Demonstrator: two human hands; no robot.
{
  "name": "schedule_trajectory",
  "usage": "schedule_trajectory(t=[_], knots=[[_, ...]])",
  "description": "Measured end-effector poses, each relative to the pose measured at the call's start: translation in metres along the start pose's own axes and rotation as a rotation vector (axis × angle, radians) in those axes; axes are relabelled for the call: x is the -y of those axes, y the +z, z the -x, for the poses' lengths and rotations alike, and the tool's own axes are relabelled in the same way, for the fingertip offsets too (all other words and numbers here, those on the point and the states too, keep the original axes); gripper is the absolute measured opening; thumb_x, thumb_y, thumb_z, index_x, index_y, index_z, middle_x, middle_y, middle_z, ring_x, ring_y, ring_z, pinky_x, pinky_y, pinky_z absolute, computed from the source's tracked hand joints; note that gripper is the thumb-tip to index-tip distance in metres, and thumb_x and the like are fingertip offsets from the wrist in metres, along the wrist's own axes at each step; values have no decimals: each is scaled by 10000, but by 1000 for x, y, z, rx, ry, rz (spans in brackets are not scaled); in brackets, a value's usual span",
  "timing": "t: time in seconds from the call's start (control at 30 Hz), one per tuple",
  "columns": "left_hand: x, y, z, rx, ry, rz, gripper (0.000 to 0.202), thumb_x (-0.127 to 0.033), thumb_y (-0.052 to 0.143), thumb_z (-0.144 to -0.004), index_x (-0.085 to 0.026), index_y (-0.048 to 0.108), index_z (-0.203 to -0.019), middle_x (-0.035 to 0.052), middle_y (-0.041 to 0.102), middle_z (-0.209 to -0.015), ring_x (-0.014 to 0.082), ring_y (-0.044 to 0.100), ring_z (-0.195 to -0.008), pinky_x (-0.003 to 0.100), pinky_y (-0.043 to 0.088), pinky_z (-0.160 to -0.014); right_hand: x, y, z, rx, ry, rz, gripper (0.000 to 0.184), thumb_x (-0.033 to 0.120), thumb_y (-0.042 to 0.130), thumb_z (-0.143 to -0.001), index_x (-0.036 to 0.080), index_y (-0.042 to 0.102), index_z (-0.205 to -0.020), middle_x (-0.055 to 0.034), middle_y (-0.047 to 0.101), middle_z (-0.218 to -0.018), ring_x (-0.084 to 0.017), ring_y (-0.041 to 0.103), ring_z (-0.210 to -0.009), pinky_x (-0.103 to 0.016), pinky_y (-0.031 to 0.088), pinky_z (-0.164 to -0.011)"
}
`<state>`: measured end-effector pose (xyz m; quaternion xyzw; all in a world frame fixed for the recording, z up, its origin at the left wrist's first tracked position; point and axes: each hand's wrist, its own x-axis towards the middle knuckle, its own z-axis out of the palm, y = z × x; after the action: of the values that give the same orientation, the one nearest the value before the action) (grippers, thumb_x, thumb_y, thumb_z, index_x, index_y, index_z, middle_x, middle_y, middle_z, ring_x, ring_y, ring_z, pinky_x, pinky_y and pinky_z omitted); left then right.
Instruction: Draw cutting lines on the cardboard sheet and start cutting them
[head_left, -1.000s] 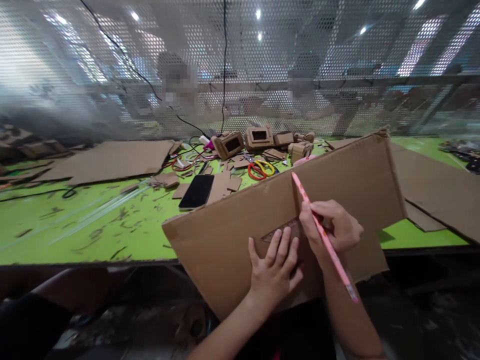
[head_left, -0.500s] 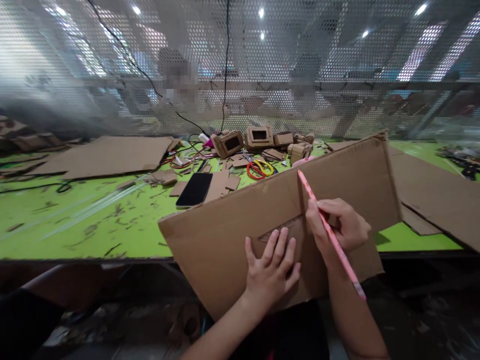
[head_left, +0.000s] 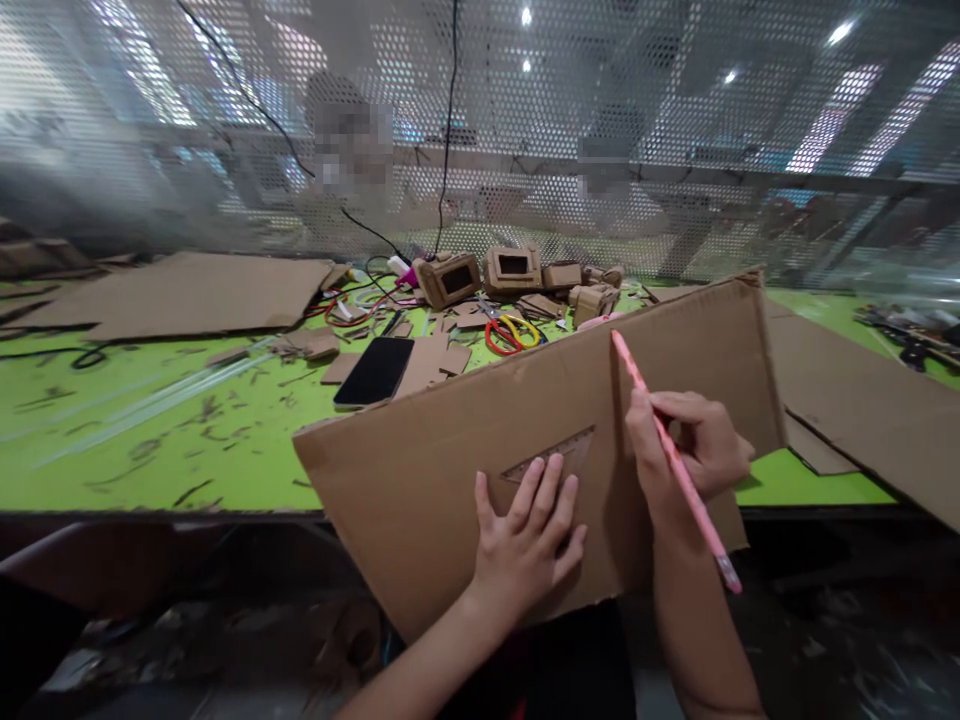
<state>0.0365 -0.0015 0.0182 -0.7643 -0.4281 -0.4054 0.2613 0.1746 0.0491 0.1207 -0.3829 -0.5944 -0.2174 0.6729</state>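
Note:
A large brown cardboard sheet [head_left: 420,480] leans tilted against the edge of the green table, its top edge above the tabletop. My left hand [head_left: 525,530] lies on it with fingers spread, pressing over the lower part of a clear triangular set square [head_left: 566,450]. In my right hand [head_left: 690,445] is a pink pencil [head_left: 686,480], gripped between thumb and fingers. The pencil's tip is at the sheet's upper edge, right of the set square, and its eraser end points down toward me.
Behind the sheet lie a black phone [head_left: 375,371], scissors with red and yellow handles [head_left: 514,333], and small cardboard boxes [head_left: 513,268]. More cardboard sheets lie left [head_left: 217,295] and right [head_left: 862,400]. A perforated metal screen [head_left: 510,120] stands behind the green table [head_left: 247,450].
My right hand with the pencil has shifted right along the sheet's upper edge, away from the set square. My left hand stays spread on the sheet. The whole view has shifted slightly.

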Motion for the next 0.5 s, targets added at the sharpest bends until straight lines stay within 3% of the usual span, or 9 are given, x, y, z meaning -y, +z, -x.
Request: schedule_trajectory(t=[0.27,0.5], knots=[[1,-1,1,-10,0,6,429,-377,531,-864,-174,555,-1241,104,587,-1313,170,143,-1456,622,10,-1157,14,5,5,161,-143,-63,186,79,695,-720,206,580,-792,49,637,-618,-60,532,-474,-183,465,-484],[0,0,0,-6,-3,4,422,-375,543,-858,-177,563,-1231,106,599,-1294,168,151,-1455,631,22,-1152,-15,-7,-9,-5,-39,65,140,137,727,-704,221,622,-744,52,653,-644,-69,538,-484,-197,441,-460]])
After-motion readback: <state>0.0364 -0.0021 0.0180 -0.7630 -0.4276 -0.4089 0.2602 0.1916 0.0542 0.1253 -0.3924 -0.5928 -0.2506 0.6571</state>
